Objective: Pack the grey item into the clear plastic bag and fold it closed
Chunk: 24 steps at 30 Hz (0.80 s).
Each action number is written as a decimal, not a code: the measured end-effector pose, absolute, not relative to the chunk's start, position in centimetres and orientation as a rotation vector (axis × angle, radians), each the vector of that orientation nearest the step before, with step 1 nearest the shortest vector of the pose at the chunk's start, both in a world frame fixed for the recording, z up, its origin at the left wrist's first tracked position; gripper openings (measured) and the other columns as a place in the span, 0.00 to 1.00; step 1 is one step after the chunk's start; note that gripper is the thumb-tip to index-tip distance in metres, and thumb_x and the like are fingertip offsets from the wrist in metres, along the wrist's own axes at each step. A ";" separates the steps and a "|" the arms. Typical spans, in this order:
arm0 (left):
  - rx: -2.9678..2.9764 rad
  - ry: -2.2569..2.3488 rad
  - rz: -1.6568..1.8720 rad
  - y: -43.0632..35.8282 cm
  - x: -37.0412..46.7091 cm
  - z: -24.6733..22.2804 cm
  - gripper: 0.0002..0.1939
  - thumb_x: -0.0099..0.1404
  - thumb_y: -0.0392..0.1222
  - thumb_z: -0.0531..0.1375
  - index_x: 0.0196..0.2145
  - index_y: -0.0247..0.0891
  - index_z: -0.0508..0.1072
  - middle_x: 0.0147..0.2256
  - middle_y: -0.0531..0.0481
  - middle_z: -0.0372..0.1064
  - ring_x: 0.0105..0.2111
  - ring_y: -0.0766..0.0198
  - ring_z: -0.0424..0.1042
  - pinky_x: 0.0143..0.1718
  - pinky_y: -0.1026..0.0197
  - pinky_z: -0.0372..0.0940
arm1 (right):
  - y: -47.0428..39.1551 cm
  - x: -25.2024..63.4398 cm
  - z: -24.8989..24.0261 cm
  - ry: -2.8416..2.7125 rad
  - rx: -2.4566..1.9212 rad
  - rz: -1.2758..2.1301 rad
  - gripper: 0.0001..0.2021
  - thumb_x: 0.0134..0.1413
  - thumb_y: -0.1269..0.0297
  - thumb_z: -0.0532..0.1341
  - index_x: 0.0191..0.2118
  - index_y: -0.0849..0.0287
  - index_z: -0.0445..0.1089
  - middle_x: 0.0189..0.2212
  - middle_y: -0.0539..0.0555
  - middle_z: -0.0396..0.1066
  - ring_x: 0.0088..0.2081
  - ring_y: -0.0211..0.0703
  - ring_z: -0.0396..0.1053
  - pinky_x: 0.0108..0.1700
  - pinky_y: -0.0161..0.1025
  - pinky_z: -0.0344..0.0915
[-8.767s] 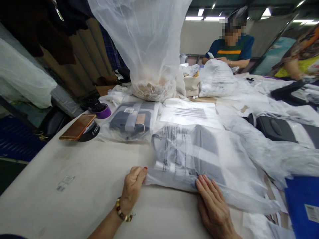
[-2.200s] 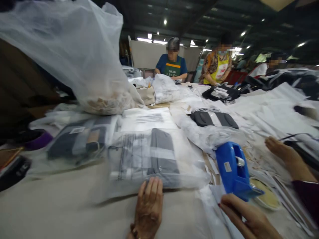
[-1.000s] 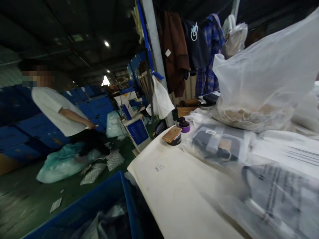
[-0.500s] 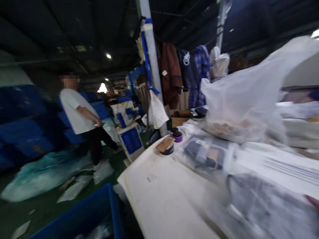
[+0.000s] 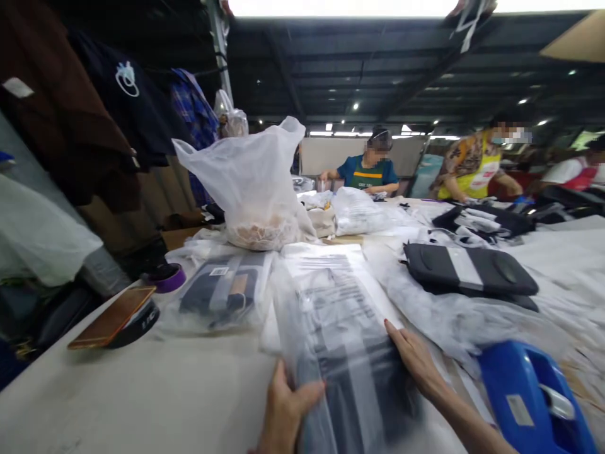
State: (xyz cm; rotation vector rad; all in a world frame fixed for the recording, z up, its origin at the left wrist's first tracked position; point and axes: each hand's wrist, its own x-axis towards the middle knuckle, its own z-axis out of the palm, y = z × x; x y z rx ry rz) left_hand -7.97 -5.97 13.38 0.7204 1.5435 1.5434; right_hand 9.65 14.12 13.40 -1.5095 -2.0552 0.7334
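A dark case in a clear plastic bag (image 5: 350,359), with a pale band across it, lies in front of me at the table's near side. My left hand (image 5: 286,407) grips its left edge, the thumb over the plastic. At the right edge, my right hand (image 5: 416,359) holds the same bagged case; some of its fingers are hidden. The bag's near end is blurred. Just beyond are white printed sheets or bags (image 5: 324,252). Left of these rests another bagged dark case (image 5: 220,290) with a barcode label.
A phone (image 5: 111,318) leans on a black tape roll beside a purple tape roll (image 5: 170,277). Behind stands a white plastic bag (image 5: 255,183). To the right are black cases (image 5: 472,268) and a blue tool-like object (image 5: 529,397). Several co-workers stand across the table.
My view has swung right, from the aisle and a walking person to the table. Both my hands have come into view, holding the bagged case.
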 end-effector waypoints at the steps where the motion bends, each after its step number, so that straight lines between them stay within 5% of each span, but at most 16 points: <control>1: 0.672 1.566 1.487 -5.0 -9.4 14.2 0.30 0.51 0.51 0.62 0.49 0.36 0.63 0.43 0.42 0.71 0.40 0.50 0.72 0.39 0.52 0.70 | 13.8 10.0 13.8 -2.041 -1.503 0.753 0.23 0.52 0.43 0.46 0.18 0.54 0.60 0.18 0.51 0.65 0.26 0.44 0.65 0.29 0.38 0.60; 3: 0.689 1.769 1.381 -3.2 -12.1 15.3 0.30 0.52 0.54 0.59 0.48 0.33 0.63 0.45 0.37 0.69 0.42 0.47 0.72 0.43 0.49 0.68 | 13.4 10.5 14.3 -2.016 -1.458 0.794 0.23 0.53 0.43 0.44 0.21 0.54 0.61 0.21 0.52 0.68 0.28 0.45 0.67 0.31 0.39 0.61; 6: 0.705 2.017 1.312 -2.3 -14.4 15.0 0.38 0.51 0.53 0.58 0.53 0.24 0.57 0.55 0.26 0.56 0.56 0.43 0.57 0.57 0.45 0.53 | 12.6 11.2 13.8 -1.964 -1.421 0.827 0.21 0.51 0.44 0.46 0.30 0.56 0.66 0.31 0.56 0.72 0.35 0.48 0.69 0.39 0.42 0.63; 9: 0.777 2.113 1.241 -3.7 -14.4 13.6 0.40 0.51 0.52 0.56 0.57 0.25 0.53 0.60 0.31 0.48 0.59 0.47 0.52 0.60 0.49 0.47 | 11.4 11.9 12.2 -1.923 -1.394 0.857 0.25 0.49 0.45 0.48 0.41 0.60 0.66 0.42 0.62 0.70 0.45 0.52 0.68 0.47 0.46 0.63; 16: 1.124 2.231 1.057 -8.2 -11.9 10.9 0.39 0.57 0.56 0.50 0.58 0.25 0.53 0.60 0.34 0.49 0.61 0.51 0.48 0.62 0.49 0.46 | 8.1 13.1 9.1 -1.941 -1.261 1.083 0.31 0.48 0.48 0.55 0.57 0.58 0.57 0.56 0.58 0.61 0.59 0.50 0.56 0.59 0.48 0.54; 20: 1.316 2.325 1.036 -10.8 -12.1 9.1 0.33 0.59 0.50 0.51 0.59 0.31 0.53 0.57 0.37 0.57 0.56 0.52 0.59 0.56 0.48 0.58 | 6.2 14.9 8.6 -1.757 -1.301 1.408 0.30 0.43 0.50 0.61 0.53 0.58 0.59 0.52 0.59 0.66 0.54 0.53 0.61 0.55 0.48 0.59; 24: 1.620 2.505 0.866 -13.9 -11.9 7.7 0.26 0.59 0.35 0.46 0.57 0.35 0.56 0.51 0.41 0.63 0.50 0.57 0.67 0.49 0.54 0.67 | 4.4 17.0 8.6 -1.486 -1.283 1.801 0.25 0.41 0.51 0.62 0.45 0.56 0.59 0.34 0.53 0.72 0.37 0.47 0.71 0.39 0.41 0.66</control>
